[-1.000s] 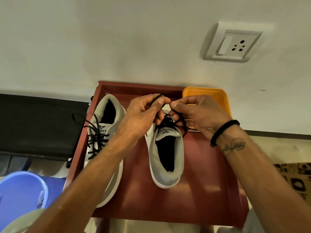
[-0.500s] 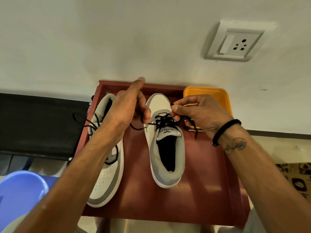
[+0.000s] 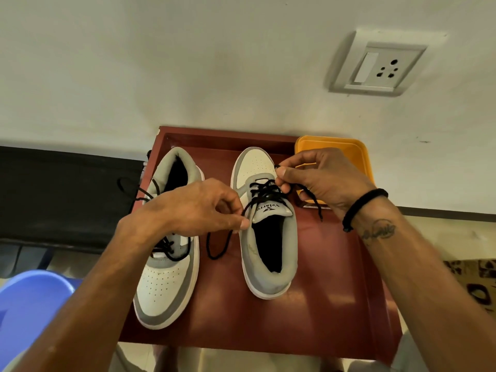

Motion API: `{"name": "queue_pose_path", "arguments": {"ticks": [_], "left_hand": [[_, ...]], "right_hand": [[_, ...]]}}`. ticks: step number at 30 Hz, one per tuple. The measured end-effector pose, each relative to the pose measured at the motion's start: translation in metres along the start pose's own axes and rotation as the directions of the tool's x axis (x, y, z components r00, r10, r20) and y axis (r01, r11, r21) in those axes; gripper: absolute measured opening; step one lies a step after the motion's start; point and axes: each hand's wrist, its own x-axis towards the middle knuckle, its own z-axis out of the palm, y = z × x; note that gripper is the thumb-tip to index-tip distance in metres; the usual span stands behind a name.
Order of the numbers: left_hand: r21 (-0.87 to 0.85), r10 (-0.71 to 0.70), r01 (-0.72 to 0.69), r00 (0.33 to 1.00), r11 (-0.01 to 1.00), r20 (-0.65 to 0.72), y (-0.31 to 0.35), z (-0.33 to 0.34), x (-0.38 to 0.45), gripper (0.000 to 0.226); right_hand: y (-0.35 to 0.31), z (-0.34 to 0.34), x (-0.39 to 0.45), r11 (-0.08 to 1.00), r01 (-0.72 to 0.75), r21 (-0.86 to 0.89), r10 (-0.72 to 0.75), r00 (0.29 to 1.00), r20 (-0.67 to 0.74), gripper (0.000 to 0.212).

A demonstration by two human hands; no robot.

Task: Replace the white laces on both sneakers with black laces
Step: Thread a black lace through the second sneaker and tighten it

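Head view: two grey-and-white sneakers sit on a dark red table point(image 3: 335, 291). Toward its left edge lies the left sneaker point(image 3: 167, 285), toe pointing at the person, already threaded in black. Mid-table, the right sneaker point(image 3: 268, 253) points its toe at the far edge. Its black lace point(image 3: 264, 191) is pinched at one end by the left hand point(image 3: 193, 208) and at the other by the right hand point(image 3: 322, 175). An orange tray point(image 3: 349, 149) sits at the far right corner.

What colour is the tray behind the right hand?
Orange-yellow. The tray shows best in the head view, the only one, partly hidden by the right hand.
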Motion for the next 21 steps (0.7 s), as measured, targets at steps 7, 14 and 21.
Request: {"name": "queue_pose_path", "arguments": {"ticks": [7, 14, 21], "left_hand": [[-0.535, 0.009, -0.151, 0.966, 0.831, -0.260, 0.011, -0.012, -0.013, 0.027], [-0.798, 0.079, -0.182, 0.983, 0.575, -0.167, 0.022, -0.005, -0.015, 0.040], [-0.709, -0.025, -0.220, 0.948, 0.670, -0.318, 0.028, 0.006, -0.002, 0.026]], "right_hand": [[0.001, -0.001, 0.001, 1.000, -0.004, -0.016, 0.004, 1.000, 0.017, 0.013], [-0.001, 0.000, 0.000, 0.999, -0.005, -0.034, 0.006, 1.000, 0.013, 0.011], [0.001, -0.001, 0.002, 0.999, 0.009, -0.034, -0.008, 1.000, 0.025, 0.012]]}}
